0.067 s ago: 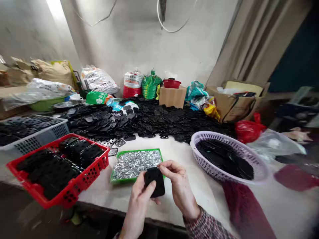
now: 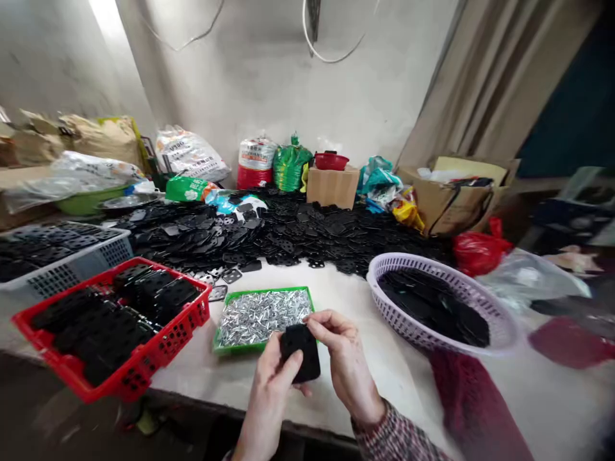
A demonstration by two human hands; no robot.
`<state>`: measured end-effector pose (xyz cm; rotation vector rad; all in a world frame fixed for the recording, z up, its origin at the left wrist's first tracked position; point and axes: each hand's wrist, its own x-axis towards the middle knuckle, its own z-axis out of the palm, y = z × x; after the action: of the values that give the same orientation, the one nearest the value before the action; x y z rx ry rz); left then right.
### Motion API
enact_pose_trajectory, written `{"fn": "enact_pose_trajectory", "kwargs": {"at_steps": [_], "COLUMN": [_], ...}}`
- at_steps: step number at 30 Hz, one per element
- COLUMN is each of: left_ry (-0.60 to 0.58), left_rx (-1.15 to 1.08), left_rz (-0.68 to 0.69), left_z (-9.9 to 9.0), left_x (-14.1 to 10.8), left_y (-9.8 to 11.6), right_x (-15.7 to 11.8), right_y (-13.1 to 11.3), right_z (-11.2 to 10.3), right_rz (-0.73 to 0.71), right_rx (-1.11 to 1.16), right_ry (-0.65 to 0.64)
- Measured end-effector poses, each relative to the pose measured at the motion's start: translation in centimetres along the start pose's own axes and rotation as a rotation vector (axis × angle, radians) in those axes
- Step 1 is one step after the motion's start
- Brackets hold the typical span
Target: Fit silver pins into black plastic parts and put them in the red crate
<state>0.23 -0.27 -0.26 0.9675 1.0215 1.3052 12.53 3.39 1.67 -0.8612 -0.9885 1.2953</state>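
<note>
A black plate (image 2: 300, 352) is pinched at lower centre between the left hand (image 2: 269, 390) and right hand (image 2: 348, 371), its long axis running toward the green tray (image 2: 239, 346) just beyond.

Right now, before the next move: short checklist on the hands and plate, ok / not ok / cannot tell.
1. Black plate held by left hand and right hand: ok.
2. Silver metal pins inside green tray, no spill seen: ok.
3. Plate clear of green tray: cannot tell, they overlap in view.
4. Lilac plastic basket apart from right hand: ok.
5. Red plastic crate apart from left hand: ok.
6. Plate's underside: cannot tell, hidden.
</note>
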Motion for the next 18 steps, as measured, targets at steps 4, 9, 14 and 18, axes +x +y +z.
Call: {"fn": "enact_pose_trajectory", "kwargs": {"at_steps": [4,9,14,18], "left_ry": [0.000,0.041,0.090,0.101], "left_rx": [-0.081,-0.088,-0.014,0.042], "left_rz": [-0.003,-0.006,0.019,0.026], "left_z": [0.1,0.1,0.2,0.0], "left_x": [-0.2,-0.2,-0.4,-0.4], "left_y": [-0.3,-0.3,-0.3,-0.5], "right_x": [-0.2,-0.4,-0.4,-0.7], "right_y": [0.4,0.5,0.8,1.2], "right_z": [0.0,0.1,0.2,0.3], "right_rz": [0.005,0.011,-0.006,-0.078], "right_rx": [0.042,0.026,-0.018,-0.157], "right_ry": [0.009,0.005,0.053,0.073]}}
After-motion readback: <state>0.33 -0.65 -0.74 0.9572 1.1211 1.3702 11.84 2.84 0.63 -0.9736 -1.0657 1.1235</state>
